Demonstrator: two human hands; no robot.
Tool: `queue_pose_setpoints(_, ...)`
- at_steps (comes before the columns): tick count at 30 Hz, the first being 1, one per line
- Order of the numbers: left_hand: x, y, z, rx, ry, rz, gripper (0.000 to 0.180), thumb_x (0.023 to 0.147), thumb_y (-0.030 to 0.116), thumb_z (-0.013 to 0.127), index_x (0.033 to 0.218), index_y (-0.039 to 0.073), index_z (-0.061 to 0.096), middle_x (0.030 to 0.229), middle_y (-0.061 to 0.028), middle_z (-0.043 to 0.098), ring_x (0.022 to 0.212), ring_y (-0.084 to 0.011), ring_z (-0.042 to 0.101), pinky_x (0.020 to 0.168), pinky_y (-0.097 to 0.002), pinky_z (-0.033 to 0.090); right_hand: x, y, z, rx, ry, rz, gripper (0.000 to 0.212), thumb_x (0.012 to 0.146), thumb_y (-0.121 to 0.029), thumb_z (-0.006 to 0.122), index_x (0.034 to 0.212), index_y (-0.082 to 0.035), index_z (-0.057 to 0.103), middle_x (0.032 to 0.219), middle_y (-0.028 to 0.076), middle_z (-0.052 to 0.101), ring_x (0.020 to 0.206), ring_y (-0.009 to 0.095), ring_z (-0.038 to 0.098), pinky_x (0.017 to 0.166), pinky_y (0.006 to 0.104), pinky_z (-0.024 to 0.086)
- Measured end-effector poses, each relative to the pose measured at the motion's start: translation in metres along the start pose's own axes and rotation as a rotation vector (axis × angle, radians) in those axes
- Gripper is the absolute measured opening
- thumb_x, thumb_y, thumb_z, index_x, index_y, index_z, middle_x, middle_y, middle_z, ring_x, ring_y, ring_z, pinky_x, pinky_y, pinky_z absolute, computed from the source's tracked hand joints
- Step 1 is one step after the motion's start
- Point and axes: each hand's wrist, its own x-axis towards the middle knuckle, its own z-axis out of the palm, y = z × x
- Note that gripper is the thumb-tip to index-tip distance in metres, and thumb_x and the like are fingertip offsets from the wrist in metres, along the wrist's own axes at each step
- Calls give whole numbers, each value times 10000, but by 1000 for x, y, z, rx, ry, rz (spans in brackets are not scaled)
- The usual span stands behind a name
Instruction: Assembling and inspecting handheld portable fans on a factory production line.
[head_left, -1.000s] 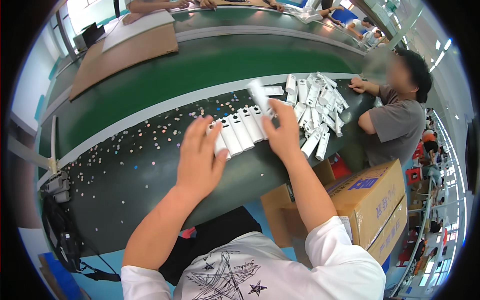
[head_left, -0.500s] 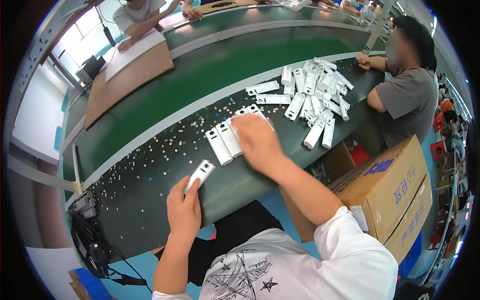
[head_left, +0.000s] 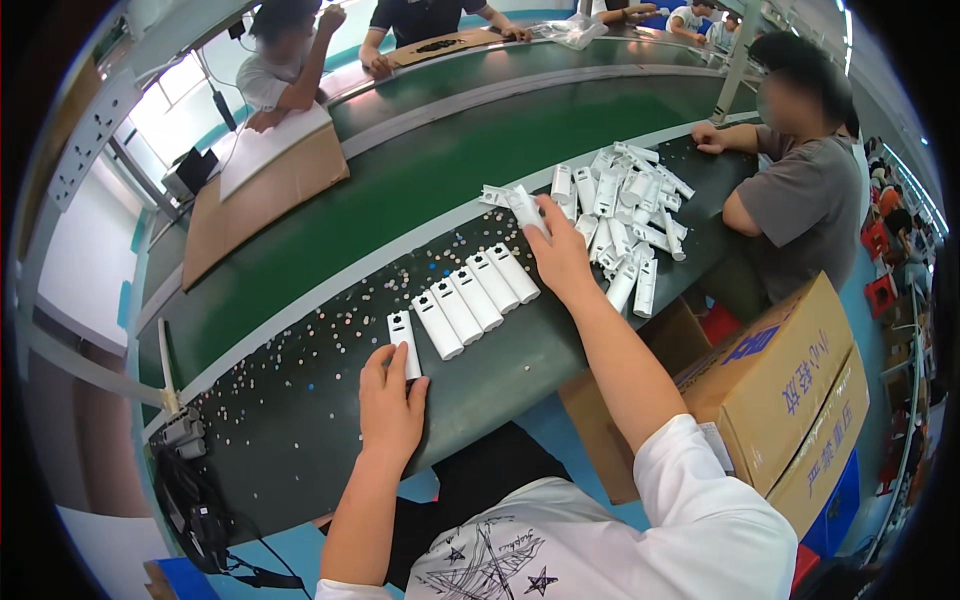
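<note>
My left hand (head_left: 391, 408) grips a narrow white plastic casing (head_left: 401, 333) by its lower end, just left of a row of similar casings (head_left: 463, 312). Several casings lie side by side in that row, each with a dark cutout near its far end. Farther right, my right hand (head_left: 563, 256) has its fingers around another white casing (head_left: 525, 211), held at the left edge of a loose heap of casings (head_left: 632, 195). My palm and fingers hide part of each held piece.
Small round dots are scattered over the dark work surface (head_left: 290, 445). Beyond lies a green belt (head_left: 420, 145). Cardboard boxes (head_left: 775, 370) stand at my right, near a seated person in a grey shirt (head_left: 800, 190). Black cables (head_left: 190, 500) hang at the left edge.
My left hand has brought its casing to the row's left end, standing it more upright. My right hand has moved from the row to the heap and now holds a casing there.
</note>
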Motion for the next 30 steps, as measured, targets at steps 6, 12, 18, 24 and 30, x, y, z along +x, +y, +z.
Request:
queue_pose_setpoints(6, 4, 3, -2, 137, 38, 17, 487, 843, 175, 749, 1301, 96, 604, 1157, -91, 551, 1110, -293, 512, 959, -430, 389, -17, 19, 4, -336, -45, -81, 325, 884, -231, 603, 1136, -33, 657, 968, 183, 673, 947, 342, 650, 832, 464, 523)
queue_pose_setpoints(12, 4, 2, -4, 132, 15, 101, 471, 841, 158, 735, 1291, 96, 611, 1150, -83, 581, 1131, -294, 515, 968, -433, 386, -12, 18, 14, -458, 26, -263, 256, 904, -266, 610, 983, -33, 684, 916, 162, 643, 907, 367, 592, 789, 486, 504)
queue_pose_setpoints(18, 2, 3, -3, 94, 37, 120, 470, 856, 179, 721, 1294, 69, 593, 1165, -100, 591, 1158, -304, 515, 983, -442, 379, 56, 19, 26, -391, 30, -278, 354, 866, -173, 656, 1184, -24, 607, 1097, 187, 635, 1058, 388, 562, 912, 475, 477)
queue_pose_setpoints(24, 4, 1, -4, 26, 79, 123, 361, 902, 162, 659, 1240, 51, 599, 1163, -120, 594, 1149, -322, 522, 979, -439, 386, 72, 8, 20, -472, -73, -111, 356, 860, -135, 625, 1211, -75, 603, 1022, 209, 688, 967, 403, 648, 864, 494, 519)
queue_pose_setpoints(30, 3, 0, -6, 47, 80, 95, 320, 902, 123, 635, 1211, 44, 609, 1154, -105, 594, 1143, -313, 525, 983, -440, 389, 22, -6, -6, 278, -103, 196, 371, 882, -98, 602, 1246, -32, 584, 1035, 134, 670, 895, 194, 612, 799, 322, 479)
